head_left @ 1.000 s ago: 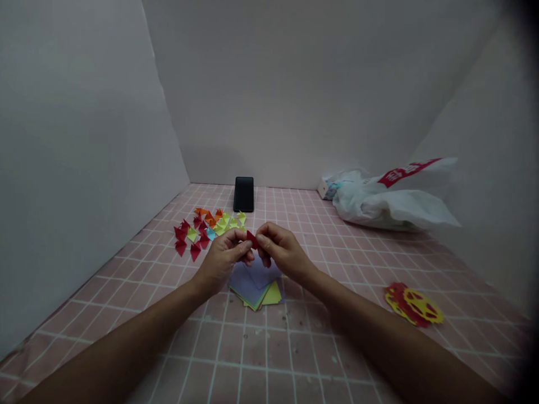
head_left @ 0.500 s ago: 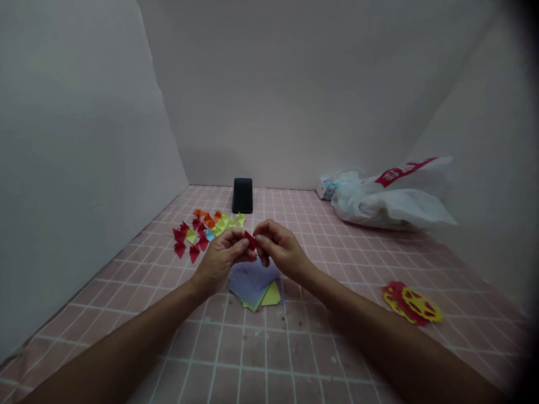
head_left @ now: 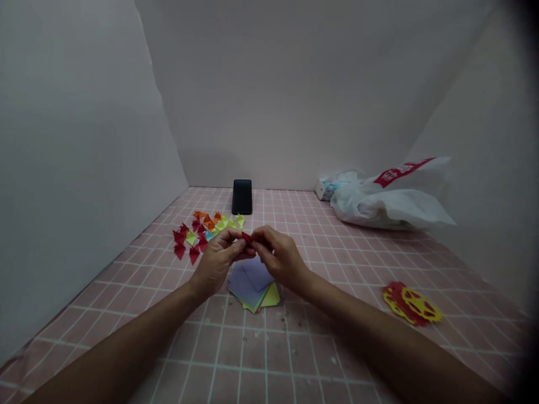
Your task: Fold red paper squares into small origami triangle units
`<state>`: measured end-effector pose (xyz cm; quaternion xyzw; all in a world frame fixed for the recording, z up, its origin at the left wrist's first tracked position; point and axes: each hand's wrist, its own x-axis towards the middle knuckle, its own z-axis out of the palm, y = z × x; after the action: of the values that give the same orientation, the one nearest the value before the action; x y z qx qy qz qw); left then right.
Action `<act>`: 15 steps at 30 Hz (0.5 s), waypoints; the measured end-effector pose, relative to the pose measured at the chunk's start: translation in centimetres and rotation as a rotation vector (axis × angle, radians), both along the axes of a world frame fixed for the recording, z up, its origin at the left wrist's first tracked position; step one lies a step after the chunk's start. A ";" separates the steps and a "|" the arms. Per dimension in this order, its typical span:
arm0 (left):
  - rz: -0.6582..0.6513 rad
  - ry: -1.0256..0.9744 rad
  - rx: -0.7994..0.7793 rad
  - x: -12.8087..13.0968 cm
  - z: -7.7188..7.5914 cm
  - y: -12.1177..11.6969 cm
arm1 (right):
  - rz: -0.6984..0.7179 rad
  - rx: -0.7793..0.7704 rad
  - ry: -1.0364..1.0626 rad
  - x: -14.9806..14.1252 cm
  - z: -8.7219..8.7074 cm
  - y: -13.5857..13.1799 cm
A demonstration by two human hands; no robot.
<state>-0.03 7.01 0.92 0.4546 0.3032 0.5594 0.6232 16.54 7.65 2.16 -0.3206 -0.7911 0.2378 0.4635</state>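
Observation:
A small piece of folded red paper (head_left: 246,238) is pinched between my two hands, above the table. My left hand (head_left: 219,253) grips it from the left with thumb and fingers. From the right, the fingertips of my right hand (head_left: 278,253) close on its other side, hiding much of the piece. Below them lies a loose stack of square papers (head_left: 252,280), lilac on top with green and yellow edges showing. Just beyond my left hand, several small folded paper figures (head_left: 194,253) in red, orange, yellow and blue are spread out.
A black phone (head_left: 242,196) leans near the back wall. At the back right a white plastic bag (head_left: 379,205) lies beside a small box (head_left: 323,189). Red and yellow cut-out shapes (head_left: 415,304) rest on the pink tiled table cloth (head_left: 252,359) to the right.
My right hand has moved slightly left and down, and its fingers have closed in on the red paper. Less of the paper shows now.

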 end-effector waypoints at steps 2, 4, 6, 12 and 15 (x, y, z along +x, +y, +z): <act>0.006 0.008 0.013 -0.1 0.0 0.0 | -0.011 0.018 -0.015 0.0 0.0 0.0; 0.011 0.022 0.023 -0.1 -0.1 0.1 | -0.025 0.056 -0.030 0.1 0.0 0.0; 0.016 0.041 0.034 -0.2 -0.1 0.1 | -0.046 0.115 -0.054 0.1 -0.1 0.0; 0.029 0.099 0.060 -0.1 0.0 0.0 | -0.086 0.205 -0.098 0.0 -0.3 -0.1; 0.015 0.128 0.057 0.0 0.1 -0.1 | -0.118 0.154 -0.068 0.0 -0.3 -0.1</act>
<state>-0.04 6.88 1.07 0.5048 0.3295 0.5423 0.5852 16.55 7.56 1.85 -0.3377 -0.8021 0.1376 0.4728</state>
